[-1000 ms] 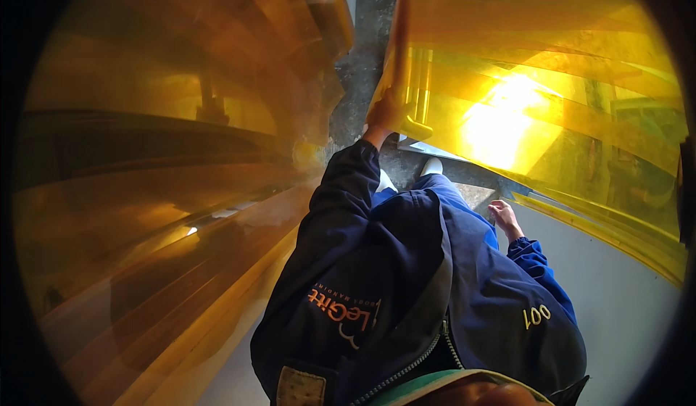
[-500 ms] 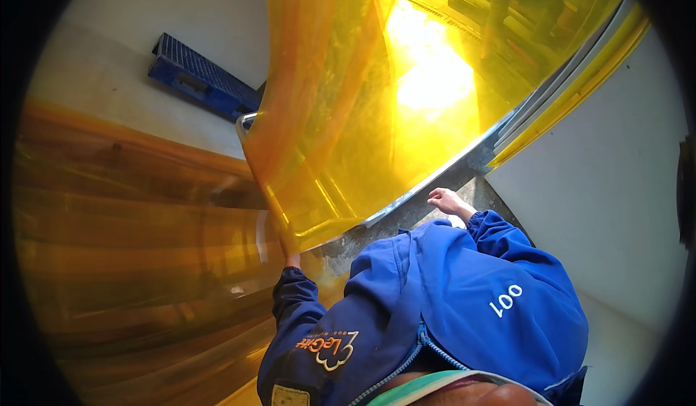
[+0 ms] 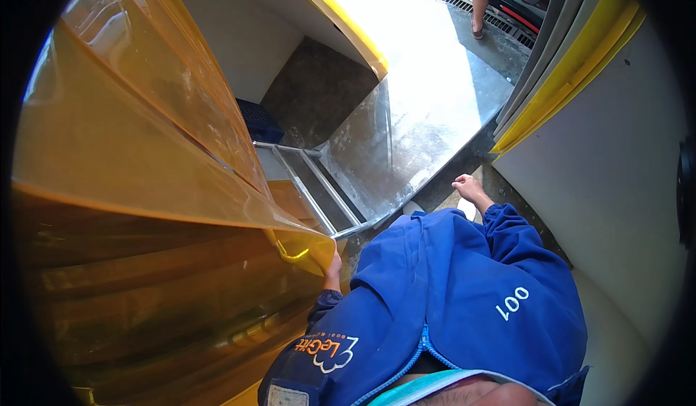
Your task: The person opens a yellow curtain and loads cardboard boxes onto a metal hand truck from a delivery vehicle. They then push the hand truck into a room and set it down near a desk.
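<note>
My left hand (image 3: 333,272) grips the lower corner of a see-through yellow plastic curtain strip (image 3: 308,252), its fingers partly hidden by the sheet. Wide overlapping sheets of the same amber curtain (image 3: 138,152) hang and bulge across the left side. My right hand (image 3: 471,188) hovers in front of the blue jacket with its fingers curled in; nothing shows in it. Just beyond the left hand, a silver metal frame with crossbars (image 3: 319,188) stands low, near the curtain's edge.
A blue plastic pallet (image 3: 259,122) lies behind the frame. Sunlight falls on the concrete floor (image 3: 428,94). Yellow and grey strips (image 3: 573,72) hang beside a pale wall (image 3: 616,181) on the right. Far off, a person's legs (image 3: 480,3) stand by a floor grate (image 3: 458,1).
The yellow curtain that spanned the middle has swung to the left, uncovering the floor, metal frame and person's legs. My left hand has shifted right and my right hand slightly right.
</note>
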A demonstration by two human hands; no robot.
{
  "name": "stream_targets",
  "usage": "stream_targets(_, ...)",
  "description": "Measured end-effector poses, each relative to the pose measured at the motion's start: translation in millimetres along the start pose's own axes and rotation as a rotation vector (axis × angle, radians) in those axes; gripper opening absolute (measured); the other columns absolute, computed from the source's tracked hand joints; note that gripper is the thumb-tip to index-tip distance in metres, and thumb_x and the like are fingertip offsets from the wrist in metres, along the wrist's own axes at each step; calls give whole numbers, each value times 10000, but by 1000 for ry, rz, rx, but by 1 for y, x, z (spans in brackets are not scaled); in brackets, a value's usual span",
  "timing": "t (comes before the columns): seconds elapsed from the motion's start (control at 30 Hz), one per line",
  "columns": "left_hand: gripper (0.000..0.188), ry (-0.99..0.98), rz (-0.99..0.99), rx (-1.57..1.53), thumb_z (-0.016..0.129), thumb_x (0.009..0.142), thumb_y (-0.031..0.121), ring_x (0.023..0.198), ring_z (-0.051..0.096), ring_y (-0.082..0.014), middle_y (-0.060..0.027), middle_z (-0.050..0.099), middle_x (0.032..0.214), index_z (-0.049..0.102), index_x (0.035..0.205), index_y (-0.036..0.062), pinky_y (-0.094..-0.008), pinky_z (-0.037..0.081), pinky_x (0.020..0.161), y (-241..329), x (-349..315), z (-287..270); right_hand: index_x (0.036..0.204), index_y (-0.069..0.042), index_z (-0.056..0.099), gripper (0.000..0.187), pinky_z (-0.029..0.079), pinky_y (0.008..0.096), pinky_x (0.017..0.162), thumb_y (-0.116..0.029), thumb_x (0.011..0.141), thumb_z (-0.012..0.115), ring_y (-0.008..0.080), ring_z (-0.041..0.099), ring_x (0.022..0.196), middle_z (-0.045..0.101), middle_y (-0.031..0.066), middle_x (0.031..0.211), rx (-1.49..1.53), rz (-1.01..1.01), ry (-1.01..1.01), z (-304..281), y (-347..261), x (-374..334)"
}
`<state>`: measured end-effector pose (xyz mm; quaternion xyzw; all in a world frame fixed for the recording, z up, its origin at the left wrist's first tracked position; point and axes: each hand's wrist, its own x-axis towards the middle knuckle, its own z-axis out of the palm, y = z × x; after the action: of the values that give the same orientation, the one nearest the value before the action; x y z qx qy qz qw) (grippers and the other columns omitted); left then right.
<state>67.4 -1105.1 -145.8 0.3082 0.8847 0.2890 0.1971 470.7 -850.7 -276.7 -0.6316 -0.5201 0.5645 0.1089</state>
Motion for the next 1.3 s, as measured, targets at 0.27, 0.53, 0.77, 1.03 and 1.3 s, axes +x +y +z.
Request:
stream_targets(0.27, 687, 219, -188, -779, 596, 904, 471, 1333, 390, -281, -145, 394, 1469, 381, 1461, 131, -487, 306, 1098, -19, 52, -146, 1173, -15, 640, 451, 512, 359, 918, -318, 841, 658, 274, 661, 1044, 689, 165, 1117, -212, -268, -285, 43, -110, 52)
stream_targets(0.53, 918, 375, 281, -1659, 507, 860, 652, 1357, 398, -306, -185, 377, 1489, 313, 1453, -21, -518, 311, 1118, 36, 140, -295, 1138, -33, 664, 453, 502, 390, 932, -358, 823, 651, 337, 643, 1062, 683, 188, 1109, -396, -327, -290, 85, -169, 101)
stream_targets(0.77, 552, 502, -215, -890, 517, 959, 395, 1249, 473, -263, -119, 469, 1389, 417, 1386, 58, -433, 413, 1028, -26, 206, -360, 1153, -64, 666, 439, 487, 400, 951, -360, 829, 655, 351, 626, 1085, 676, 189, 1123, -465, -319, -388, 91, -168, 128)
stream_targets(1.03, 347, -720, -813, 410, 625, 912, 376, 831, 676, -190, -38, 707, 929, 639, 1131, 106, -364, 533, 707, -65, 104, -162, 1102, -79, 698, 413, 491, 394, 949, -363, 803, 665, 319, 630, 1092, 671, 175, 1145, -414, 25, -233, -14, -84, 169)
stream_targets(1.3, 664, 298, -478, 343, 665, 829, 252, 1332, 380, -418, -262, 429, 1421, 408, 1387, 2, -501, 293, 1109, -22, 106, -74, 1105, -55, 675, 407, 493, 392, 939, -325, 801, 658, 311, 628, 1098, 667, 174, 1148, -638, 5, -273, -80, -90, 192)
